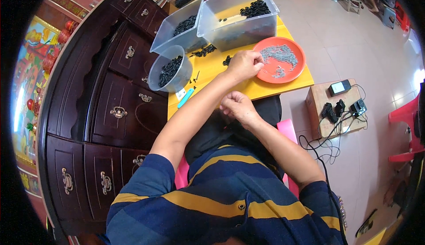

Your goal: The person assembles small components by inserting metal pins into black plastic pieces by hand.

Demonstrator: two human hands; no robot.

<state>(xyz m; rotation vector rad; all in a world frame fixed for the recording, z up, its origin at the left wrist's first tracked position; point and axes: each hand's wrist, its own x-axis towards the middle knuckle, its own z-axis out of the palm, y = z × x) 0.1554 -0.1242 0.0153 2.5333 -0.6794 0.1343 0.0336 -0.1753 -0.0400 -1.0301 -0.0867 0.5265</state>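
My left hand [245, 65] reaches across to the left rim of a round orange-red plate [299, 70]. Its fingers are pinched together; whatever lies between them is too small to make out. On the plate lie many thin silvery-grey metal pieces [283, 54], heaped toward the back, with a smaller cluster in front. Closer to my body, over my lap, my right hand [239, 108] is curled with thumb and fingertips together. Whether it holds some small part cannot be seen. Small black parts [227, 61] lie on the yellow table [208, 74] just beyond my left wrist.
Two clear plastic bins [237, 32] and a round clear tub [152, 74] hold black parts. A turquoise-handled tool [186, 98] lies by the table's front edge. Dark drawers [119, 94] stand at left. At right, a wooden box [316, 99] carries adapters and cables.
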